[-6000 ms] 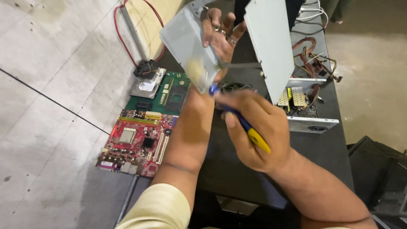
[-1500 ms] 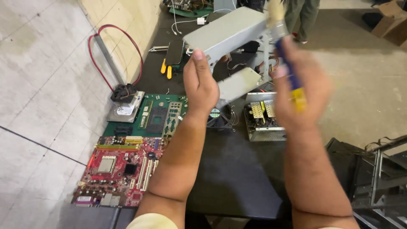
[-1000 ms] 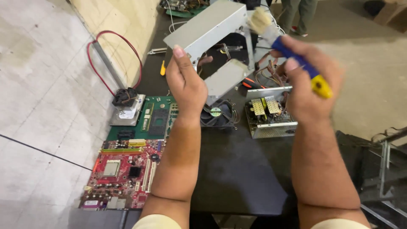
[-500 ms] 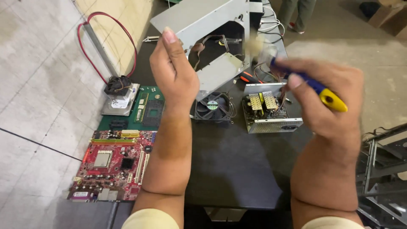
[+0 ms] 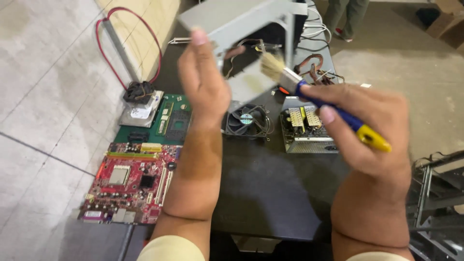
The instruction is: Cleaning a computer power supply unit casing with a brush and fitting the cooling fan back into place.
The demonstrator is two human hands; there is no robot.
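Note:
My left hand (image 5: pixel 205 82) grips a grey metal case cover (image 5: pixel 237 21), holding it tilted above the black table (image 5: pixel 270 193). My right hand (image 5: pixel 365 128) holds a paintbrush (image 5: pixel 314 99) with a blue and yellow handle; its pale bristles touch the underside of the cover. Below the cover sit a black cooling fan (image 5: pixel 247 121) and an open power supply unit (image 5: pixel 305 126) with yellow parts and loose wires.
A red motherboard (image 5: pixel 133 181) and a green motherboard (image 5: pixel 166 121) lie at the table's left edge, with a drive and small fan (image 5: pixel 140 99) beyond. A red cable loop (image 5: pixel 125 43) lies on the tiled floor. Another person's legs (image 5: pixel 345 14) stand at the far end. A metal frame (image 5: pixel 435 188) is at right.
My right hand has swung the brush down from upright and in under the cover. My left hand has kept hold of the cover and shifted slightly left.

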